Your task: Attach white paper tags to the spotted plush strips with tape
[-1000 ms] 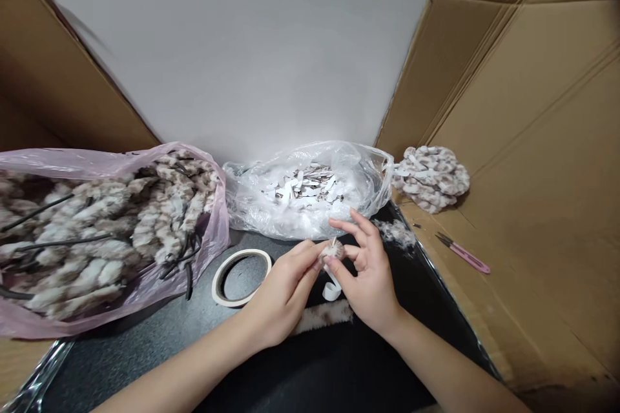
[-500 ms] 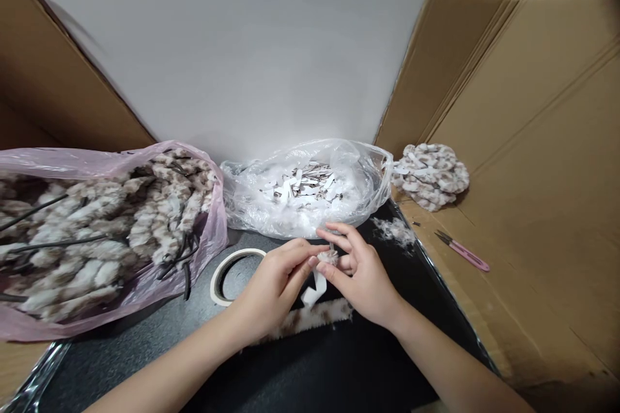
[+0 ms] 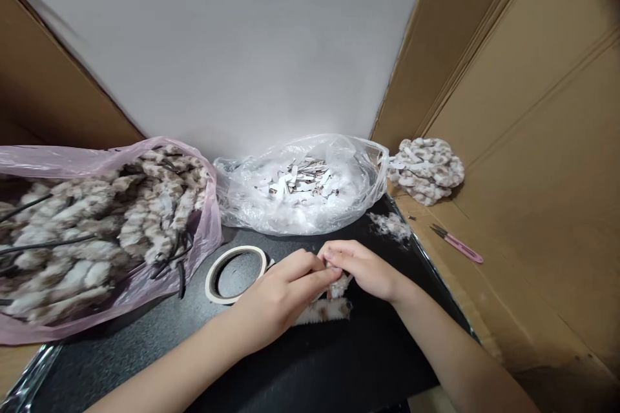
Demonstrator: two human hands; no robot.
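My left hand (image 3: 290, 293) and my right hand (image 3: 365, 268) meet over the black table, fingers closed together on a small fluffy white-and-brown fur piece (image 3: 339, 286). Most of that piece is hidden by the fingers. Just below them, a flat strip of spotted fur (image 3: 323, 312) lies on the table, partly covered by my left hand. A roll of white tape (image 3: 212, 284) lies flat to the left of my left hand, its loose end sticking out on the right side.
A pink plastic bag (image 3: 213, 232) of fur strips and black cords is at left. A clear bag (image 3: 242, 210) with white slips stands behind my hands. At right are a fur bundle (image 3: 429, 171), fluff (image 3: 391, 226) and pink thread snips (image 3: 462, 248). Cardboard (image 3: 533, 142) walls the right side.
My right hand's raised fingers have folded down around the fur piece, and both hands have drawn together. The white tape strip that hung below the piece is now mostly hidden. The view has shifted slightly.
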